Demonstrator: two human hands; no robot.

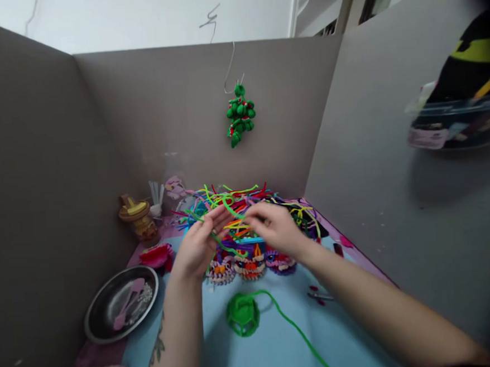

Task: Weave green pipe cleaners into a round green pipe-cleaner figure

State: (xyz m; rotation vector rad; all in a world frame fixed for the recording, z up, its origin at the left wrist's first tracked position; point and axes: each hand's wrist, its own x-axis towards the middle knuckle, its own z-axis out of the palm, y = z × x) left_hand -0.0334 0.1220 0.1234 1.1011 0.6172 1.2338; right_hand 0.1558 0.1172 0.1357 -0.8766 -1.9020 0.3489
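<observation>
Both hands are raised over the middle of the table with a bright green pipe cleaner (234, 213) between them. It loops over the fingers of my left hand (197, 245), whose palm is turned inward and whose thumb presses on a green stem. My right hand (275, 226) pinches the pipe cleaner between thumb and fingertips. Below them, a round openwork green piece (243, 315) lies on the blue mat (289, 342), with a long green stem trailing to the right. Behind the hands is a heap of many-coloured pipe cleaners (245, 193).
Several colourful fuzzy figures (250, 268) sit in front of the heap. Pliers (320, 295) lie to the right. A metal bowl (94, 306) holding pink scoops stands left, near a brown cup (142, 221). Grey partitions enclose the table; a green ornament (240, 114) hangs at the back.
</observation>
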